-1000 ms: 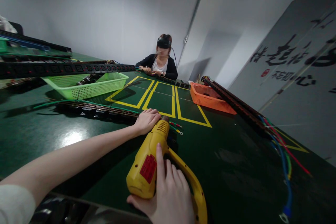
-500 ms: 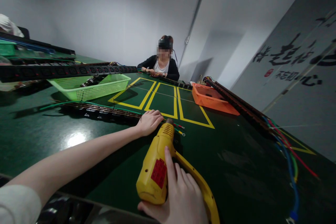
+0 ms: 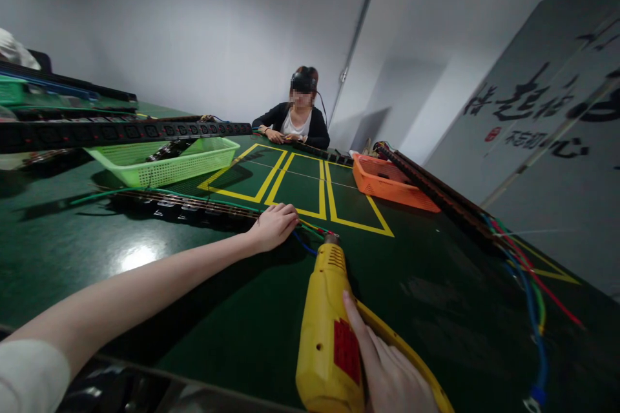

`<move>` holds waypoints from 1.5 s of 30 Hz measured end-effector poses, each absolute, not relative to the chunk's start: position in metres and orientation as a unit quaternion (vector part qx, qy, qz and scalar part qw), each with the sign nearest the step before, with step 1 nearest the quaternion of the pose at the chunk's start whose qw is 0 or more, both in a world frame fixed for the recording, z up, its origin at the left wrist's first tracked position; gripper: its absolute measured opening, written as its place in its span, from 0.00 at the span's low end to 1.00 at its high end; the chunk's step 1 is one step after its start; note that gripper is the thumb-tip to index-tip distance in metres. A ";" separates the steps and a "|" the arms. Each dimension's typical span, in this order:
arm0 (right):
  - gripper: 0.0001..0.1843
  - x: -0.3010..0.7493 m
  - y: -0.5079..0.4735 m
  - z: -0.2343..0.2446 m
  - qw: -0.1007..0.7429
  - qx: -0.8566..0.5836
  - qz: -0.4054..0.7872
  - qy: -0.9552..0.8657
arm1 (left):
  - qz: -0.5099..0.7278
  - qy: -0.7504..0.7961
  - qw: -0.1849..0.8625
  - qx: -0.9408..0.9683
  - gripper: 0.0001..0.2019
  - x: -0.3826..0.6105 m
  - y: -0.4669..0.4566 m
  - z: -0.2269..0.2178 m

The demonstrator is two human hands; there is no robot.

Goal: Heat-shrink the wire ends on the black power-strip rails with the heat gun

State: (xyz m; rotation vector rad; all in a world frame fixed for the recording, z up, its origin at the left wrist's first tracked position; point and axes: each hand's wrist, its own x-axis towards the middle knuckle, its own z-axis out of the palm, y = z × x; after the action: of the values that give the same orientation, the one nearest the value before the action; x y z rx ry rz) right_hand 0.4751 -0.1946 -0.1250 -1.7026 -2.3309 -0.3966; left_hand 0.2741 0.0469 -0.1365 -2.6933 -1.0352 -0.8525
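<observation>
My right hand [image 3: 387, 374] grips a yellow heat gun [image 3: 329, 322] with a red label, low at the front of the green table [image 3: 426, 297]. Its nozzle points away from me at the ends of several coloured wires [image 3: 317, 232]. My left hand [image 3: 274, 226] lies palm down on the near end of a long black power strip [image 3: 184, 206], right where those wires come out, fingers curled over it.
A green basket [image 3: 165, 161] with another long power strip [image 3: 121, 132] across it sits at the left. An orange basket [image 3: 392, 184] and a strip with coloured wires [image 3: 513, 258] lie at the right. A person sits at the table's far end. Yellow lines mark the table's middle.
The heat gun and my right hand have shifted to the right and nearer to me, with the nozzle now aimed at the wire ends. My left hand has stayed on the strip.
</observation>
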 end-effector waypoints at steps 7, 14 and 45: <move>0.65 0.461 -0.202 -0.125 0.151 -0.639 -0.112 -0.746 | -0.216 -0.373 0.034 -0.902 0.15 0.279 0.058 -0.111; 0.70 0.464 -0.202 -0.121 0.147 -0.631 -0.064 -0.759 | -0.101 -0.433 -0.009 -0.896 0.13 0.283 0.070 -0.094; 0.73 0.411 -0.186 -0.122 0.165 -0.641 -0.062 -0.747 | -0.359 -0.387 -0.120 -0.841 0.15 0.251 0.059 -0.123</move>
State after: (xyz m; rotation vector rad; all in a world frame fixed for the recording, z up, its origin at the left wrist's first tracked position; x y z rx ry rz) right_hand 0.4109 -0.1861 -0.1218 -1.8260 -2.1281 -0.1763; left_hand 0.2512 0.0590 -0.1227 -2.8655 -1.3180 -1.2229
